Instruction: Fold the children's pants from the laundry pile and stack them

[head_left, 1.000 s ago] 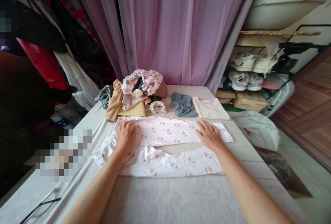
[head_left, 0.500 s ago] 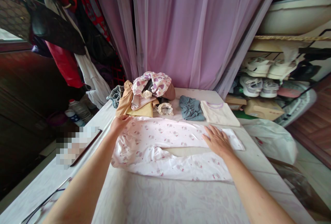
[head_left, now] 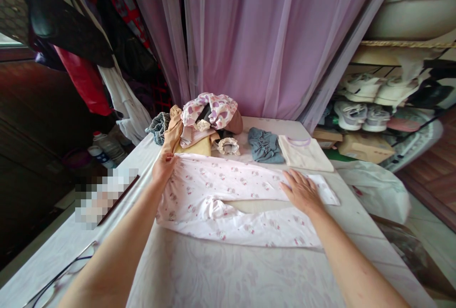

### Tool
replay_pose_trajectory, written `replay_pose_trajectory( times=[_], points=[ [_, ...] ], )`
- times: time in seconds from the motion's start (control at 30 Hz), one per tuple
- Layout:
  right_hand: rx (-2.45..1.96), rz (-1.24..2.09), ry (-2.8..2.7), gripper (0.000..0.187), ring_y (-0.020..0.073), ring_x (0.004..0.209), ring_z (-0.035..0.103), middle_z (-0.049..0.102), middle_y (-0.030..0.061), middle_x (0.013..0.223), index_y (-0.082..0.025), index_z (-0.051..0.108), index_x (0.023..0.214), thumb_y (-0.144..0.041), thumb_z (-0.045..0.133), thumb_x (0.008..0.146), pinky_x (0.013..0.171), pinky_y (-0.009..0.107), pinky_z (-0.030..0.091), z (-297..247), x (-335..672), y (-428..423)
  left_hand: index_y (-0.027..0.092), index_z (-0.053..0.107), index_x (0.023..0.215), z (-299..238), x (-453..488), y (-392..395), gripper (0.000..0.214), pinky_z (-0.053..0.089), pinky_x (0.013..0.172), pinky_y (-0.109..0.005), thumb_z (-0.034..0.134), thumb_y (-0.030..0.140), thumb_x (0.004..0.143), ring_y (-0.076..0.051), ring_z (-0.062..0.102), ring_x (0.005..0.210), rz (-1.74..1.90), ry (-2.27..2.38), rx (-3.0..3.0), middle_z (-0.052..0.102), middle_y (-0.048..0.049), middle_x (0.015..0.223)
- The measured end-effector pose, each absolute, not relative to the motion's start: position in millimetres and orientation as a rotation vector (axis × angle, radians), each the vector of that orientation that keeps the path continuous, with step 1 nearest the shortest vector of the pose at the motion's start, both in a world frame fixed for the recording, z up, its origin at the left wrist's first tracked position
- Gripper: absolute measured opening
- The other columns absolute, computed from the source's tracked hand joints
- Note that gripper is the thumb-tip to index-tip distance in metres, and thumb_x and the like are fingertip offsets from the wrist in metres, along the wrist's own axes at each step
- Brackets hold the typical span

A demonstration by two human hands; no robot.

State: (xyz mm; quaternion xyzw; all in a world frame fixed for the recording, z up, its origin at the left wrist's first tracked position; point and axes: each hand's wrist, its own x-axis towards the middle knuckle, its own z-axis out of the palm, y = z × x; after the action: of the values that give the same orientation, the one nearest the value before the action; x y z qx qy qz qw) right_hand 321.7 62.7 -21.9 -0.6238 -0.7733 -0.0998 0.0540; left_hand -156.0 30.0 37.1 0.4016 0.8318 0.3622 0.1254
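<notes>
Pale pink printed trousers (head_left: 235, 180) lie spread sideways across the table, waistband on the left, legs pointing right. My left hand (head_left: 164, 168) pinches the far corner of the waistband. On the far leg my right hand (head_left: 302, 191) rests flat with its fingers spread, close to the cuff. The near leg has a bunched fold by the crotch. Just beyond the trousers sit a folded grey-blue garment (head_left: 264, 145) and a folded cream top (head_left: 305, 153).
A heap of clothes (head_left: 210, 111) and a cream scrunchie (head_left: 228, 146) lie at the table's back. Glasses (head_left: 60, 275) and a blurred-out flat device (head_left: 107, 199) are on the left. Shoes (head_left: 377, 92) fill a rack on the right; a purple curtain (head_left: 242, 37) hangs behind.
My left hand has shifted slightly away from me, pulling the waistband corner out, and the waist end looks smoother. My right hand stays on the far leg. The view has moved slightly.
</notes>
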Motion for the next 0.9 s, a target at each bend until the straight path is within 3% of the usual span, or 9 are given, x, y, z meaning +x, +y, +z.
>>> replay_pose_trajectory(
  times=[0.13, 0.33, 0.5, 0.63, 0.8, 0.9],
  points=[
    [-1.847, -0.328, -2.356, 0.050, 0.0270, 0.133, 0.043, 0.049, 0.0101, 0.146, -0.025, 0.051, 0.138, -0.043, 0.033, 0.095, 0.108, 0.048, 0.032, -24.9, 324.2, 63.8, 0.016, 0.062, 0.114, 43.3, -138.4, 19.7, 0.035, 0.048, 0.090, -0.039, 0.052, 0.037, 0.087, -0.028, 0.061, 0.107, 0.946, 2.592, 1.584, 0.066, -0.0131, 0.116],
    [-1.926, -0.273, -2.370, 0.052, 0.0262, 0.136, 0.040, 0.045, 0.0101, 0.149, -0.023, 0.048, 0.141, -0.044, 0.033, 0.095, 0.109, 0.047, 0.032, -19.1, 320.9, 62.2, 0.018, 0.065, 0.117, 27.3, -88.6, 14.8, 0.034, 0.045, 0.104, -0.040, 0.042, 0.026, 0.093, -0.024, 0.059, 0.118, 0.499, 1.754, 2.422, 0.066, -0.0103, 0.125],
    [-1.948, -0.246, -2.347, 0.050, 0.0266, 0.135, 0.041, 0.046, 0.0101, 0.148, -0.023, 0.050, 0.139, -0.041, 0.037, 0.094, 0.109, 0.048, 0.032, -14.1, 319.8, 61.5, 0.015, 0.054, 0.135, 8.5, -76.1, 11.4, 0.049, 0.030, 0.116, -0.052, 0.048, 0.041, 0.094, -0.030, 0.042, 0.137, 0.434, 1.827, 2.489, 0.051, -0.0138, 0.145],
    [-1.871, -0.217, -2.235, 0.042, 0.0281, 0.127, 0.048, 0.056, 0.0113, 0.139, -0.023, 0.061, 0.127, -0.034, 0.037, 0.094, 0.104, 0.048, 0.035, -0.9, 291.2, 67.8, 0.015, 0.056, 0.134, 8.3, -75.7, 6.0, 0.046, 0.030, 0.116, -0.053, 0.043, 0.039, 0.096, -0.030, 0.043, 0.136, 0.427, 1.832, 2.533, 0.055, -0.0122, 0.142],
    [-1.488, 0.036, -2.373, 0.035, 0.0218, 0.112, 0.057, 0.066, 0.0088, 0.124, -0.022, 0.066, 0.120, -0.030, 0.044, 0.094, 0.098, 0.033, 0.039, 26.0, 193.0, 83.4, 0.017, 0.067, 0.117, 14.7, -68.4, -6.1, 0.037, 0.039, 0.110, -0.048, 0.038, 0.030, 0.098, -0.026, 0.057, 0.122, 0.589, 1.717, 2.618, 0.069, -0.0106, 0.122],
    [-1.448, 0.127, -2.411, 0.031, 0.0216, 0.108, 0.059, 0.068, 0.0081, 0.117, -0.022, 0.067, 0.116, -0.036, 0.050, 0.094, 0.093, 0.032, 0.040, 37.3, 136.0, 95.0, 0.018, 0.067, 0.115, 16.5, -62.9, -15.9, 0.036, 0.043, 0.108, -0.044, 0.038, 0.033, 0.099, -0.023, 0.061, 0.116, 0.640, 1.541, 2.655, 0.071, -0.0097, 0.117]
  ],
)
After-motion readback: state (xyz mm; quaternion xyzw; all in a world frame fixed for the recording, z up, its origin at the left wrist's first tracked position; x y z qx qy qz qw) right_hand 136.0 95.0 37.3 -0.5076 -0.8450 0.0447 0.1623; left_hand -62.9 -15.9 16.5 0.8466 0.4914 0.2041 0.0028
